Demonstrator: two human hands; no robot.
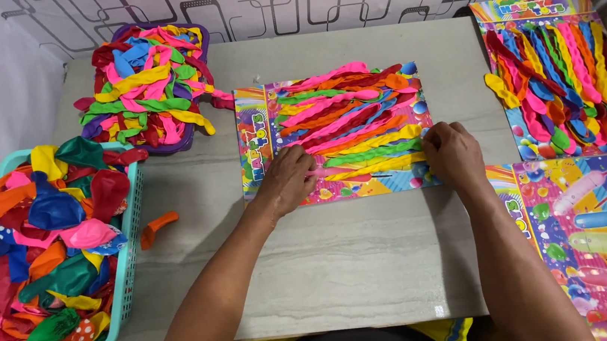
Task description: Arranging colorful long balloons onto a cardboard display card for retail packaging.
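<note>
From my remote seat I saw both hands down on the printed card (pixel 259 141) lying in the middle of the grey worktop (pixel 343 264). The card carried a fanned row of long twisted balloons (pixel 347 124) in pink, orange, green, blue and yellow.

The left hand (pixel 288 181) lay at the card's lower edge, its fingers together and pinched on a pink balloon (pixel 326 170) that ran along the bottom of the row. The right hand (pixel 454 155) pressed on the card's lower right corner, fingers curled close by the ends of the yellow balloons; I could not tell whether they gripped anything.

To the left sat a teal basket (pixel 130 271) heaped with round balloons, and one orange balloon (pixel 158 227) lay loose just beside it. Behind that stood a purple basket (pixel 200 35) piled with long balloons. On the right, a filled card (pixel 557 76) lay at the far edge, with a stack of bare cards (pixel 596 237) nearer me.
</note>
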